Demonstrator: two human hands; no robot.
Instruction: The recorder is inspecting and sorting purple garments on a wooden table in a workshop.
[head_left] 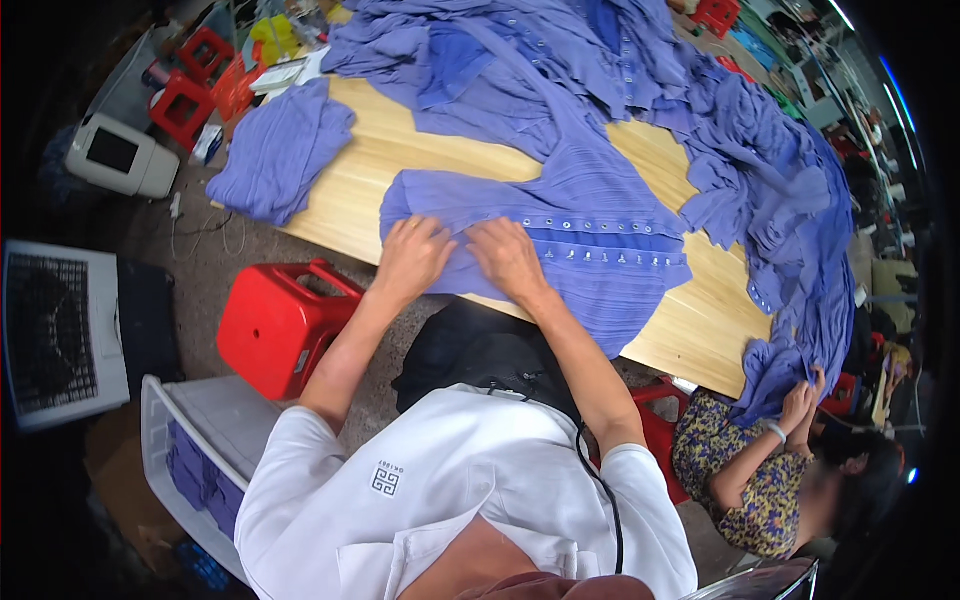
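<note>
A purple pleated shirt [610, 200] lies spread on the wooden table in front of me, a row of small round metal fasteners along each edge of its open front. My left hand [415, 258] is closed on the cloth near the shirt's left end, its fingertips slightly blurred. Close beside it, my right hand [505, 258] pinches the fabric at the left end of the fastener rows. The bent fingers of both hands hide the bit of cloth between them.
More purple garments [740, 160] are heaped along the table's far and right sides; a folded purple garment [280, 150] lies at left. A red stool [275, 330] and a grey bin [195, 430] stand left. At right, a co-worker [750, 480] handles purple cloth. The wooden tabletop [430, 145] shows between garments.
</note>
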